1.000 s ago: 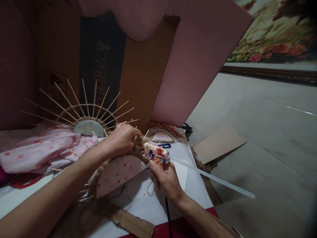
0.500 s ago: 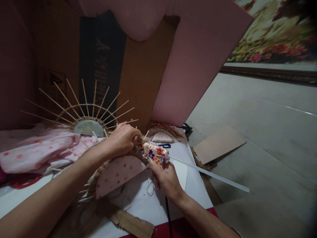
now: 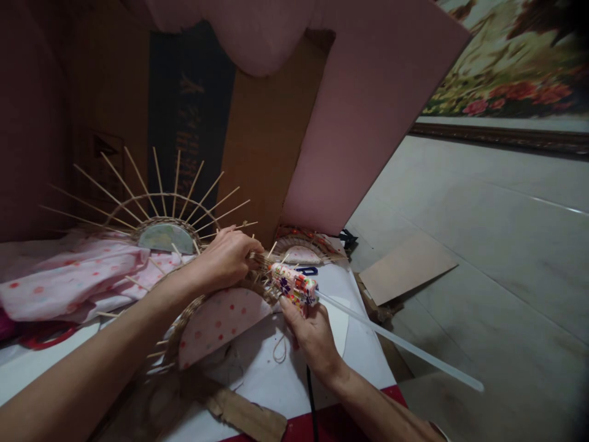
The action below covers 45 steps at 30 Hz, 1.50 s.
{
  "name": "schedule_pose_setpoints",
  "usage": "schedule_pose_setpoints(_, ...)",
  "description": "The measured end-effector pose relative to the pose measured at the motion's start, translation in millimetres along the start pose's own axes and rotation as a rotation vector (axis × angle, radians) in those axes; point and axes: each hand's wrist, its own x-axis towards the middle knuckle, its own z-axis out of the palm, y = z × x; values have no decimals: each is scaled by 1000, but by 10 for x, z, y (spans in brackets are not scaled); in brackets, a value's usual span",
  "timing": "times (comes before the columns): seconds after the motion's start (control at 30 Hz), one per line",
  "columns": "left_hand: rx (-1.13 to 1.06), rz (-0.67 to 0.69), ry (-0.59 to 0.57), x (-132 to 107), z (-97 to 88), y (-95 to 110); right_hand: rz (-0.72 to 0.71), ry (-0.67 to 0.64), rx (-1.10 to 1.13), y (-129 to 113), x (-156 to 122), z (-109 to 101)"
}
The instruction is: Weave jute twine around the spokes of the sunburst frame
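My right hand (image 3: 313, 337) is wrapped round a flower-patterned hot glue gun (image 3: 294, 285). A long translucent glue stick (image 3: 409, 344) juts from its back end, and a black cord (image 3: 311, 393) hangs below. The nozzle meets the twine-woven edge of a half-round piece, whose pink dotted panel (image 3: 221, 325) faces me. Short wooden sticks poke out through the weave. My left hand (image 3: 230, 258) lies over the piece's upper edge, its fingers closed on tan twine strands (image 3: 258, 263) just left of the nozzle. Its fingertips are partly hidden.
A similar half-round piece with radiating sticks (image 3: 166, 236) leans on a cardboard box (image 3: 267, 123). A smaller one (image 3: 301, 254) lies behind the glue gun. Pink dotted cloth (image 3: 69, 276), red-handled scissors (image 3: 48, 336) and a cardboard strip (image 3: 246, 411) are on the table.
The glue gun has shifted slightly right and away from my left hand, and the glue stick's far end has swung lower and right. My left hand has hardly moved.
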Motion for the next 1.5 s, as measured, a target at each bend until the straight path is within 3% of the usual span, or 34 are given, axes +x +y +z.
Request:
schedule_pose_setpoints(0.27,-10,-24,5,18,13,-33,53,35,164,32,-56,23)
schedule_pose_setpoints(0.47,-3,-46,-17,30,-15,-21,39,184,190,-20,-101,-59)
schedule_pose_setpoints(0.7,2,-53,-34,22,-62,-9,130,281,-269,114,-342,-660)
schedule_pose_setpoints(0.83,4,-49,-59,39,-70,-9,136,234,-592,272,-521,-966)
schedule_pose_setpoints(0.93,-5,-61,-95,58,-72,-12,167,230,-845,361,-609,-1029)
schedule_pose_setpoints(1.07,-22,-42,-83,57,-77,4,192,188,-1083,418,-644,-954)
schedule_pose_setpoints(1.27,39,28,-33,15,-101,53,74,84,-1302,279,-617,-902)
schedule_pose_setpoints(1.33,48,31,-45,14,-106,51,-30,130,-1339,127,-583,-898)
schedule_pose_setpoints(1.5,47,66,-50,12,-103,35,-422,112,-974,-261,-306,-645)
